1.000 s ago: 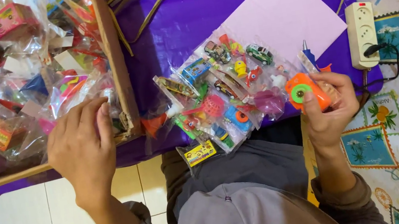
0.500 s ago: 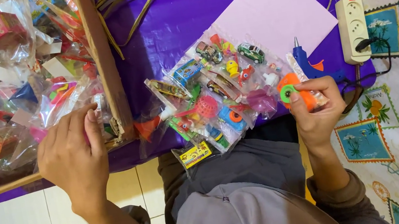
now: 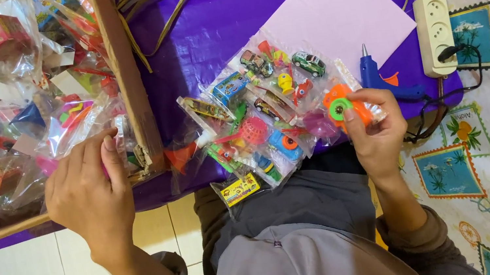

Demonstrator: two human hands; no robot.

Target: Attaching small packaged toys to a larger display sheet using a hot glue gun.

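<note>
Orange toy camera (image 3: pixel 341 108) pinched in right hand (image 3: pixel 376 135) beside the toy bags (image 3: pixel 259 122); left hand (image 3: pixel 90 193), fingers curled, digs among cardboard box (image 3: pixel 130 90) packets.

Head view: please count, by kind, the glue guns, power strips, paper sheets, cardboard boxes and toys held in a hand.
Glue gun: 1
Power strip: 1
Paper sheet: 1
Cardboard box: 1
Orange toy in right hand: 1
Total: 5

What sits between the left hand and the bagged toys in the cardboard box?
Nothing visible. The left hand already rests on the clear plastic toy bags at the brown cardboard box's front corner, fingers touching them.
</note>
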